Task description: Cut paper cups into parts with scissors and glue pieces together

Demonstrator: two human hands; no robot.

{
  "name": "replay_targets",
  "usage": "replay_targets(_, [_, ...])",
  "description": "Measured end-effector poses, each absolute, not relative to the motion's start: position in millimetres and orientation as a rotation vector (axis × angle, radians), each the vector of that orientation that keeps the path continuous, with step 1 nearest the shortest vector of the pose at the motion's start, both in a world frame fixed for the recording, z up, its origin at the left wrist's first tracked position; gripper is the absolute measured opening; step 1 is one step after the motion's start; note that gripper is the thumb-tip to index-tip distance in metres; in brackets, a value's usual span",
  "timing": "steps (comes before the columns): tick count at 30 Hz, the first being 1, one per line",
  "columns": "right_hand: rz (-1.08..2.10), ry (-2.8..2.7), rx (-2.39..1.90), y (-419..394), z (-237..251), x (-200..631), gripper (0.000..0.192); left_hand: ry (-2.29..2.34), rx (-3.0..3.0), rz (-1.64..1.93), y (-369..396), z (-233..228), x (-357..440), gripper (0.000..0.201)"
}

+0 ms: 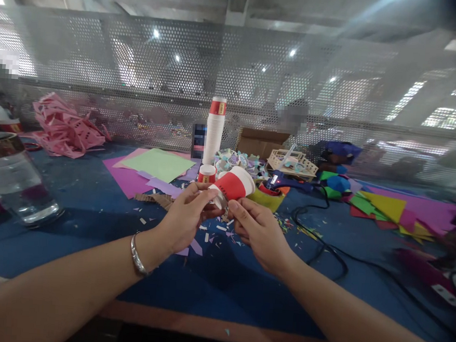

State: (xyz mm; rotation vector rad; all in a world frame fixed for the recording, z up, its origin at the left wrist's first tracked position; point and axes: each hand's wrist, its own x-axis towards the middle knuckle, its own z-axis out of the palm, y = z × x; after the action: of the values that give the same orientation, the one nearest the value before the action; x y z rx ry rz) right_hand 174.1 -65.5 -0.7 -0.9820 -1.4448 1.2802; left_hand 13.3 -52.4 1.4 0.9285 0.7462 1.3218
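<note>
Head-worn view, forward-down, close over table (74,191)

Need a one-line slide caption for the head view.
Both hands, left hand and right hand, hold a tilted red paper cup above a blue table strewn with coloured paper scraps.

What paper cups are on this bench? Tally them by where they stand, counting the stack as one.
Cup held in both hands: 1
Single cup standing on the table: 1
Tall stack of cups: 1
Total: 3
</note>
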Motion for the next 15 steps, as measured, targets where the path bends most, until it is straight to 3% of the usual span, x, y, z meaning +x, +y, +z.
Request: replay_targets(15, [1.335,-1.426,-0.934,-66.4,1.3,174.4,0.043,0.773,0.976,1.402,-51.7,5.2,12.9,0.025])
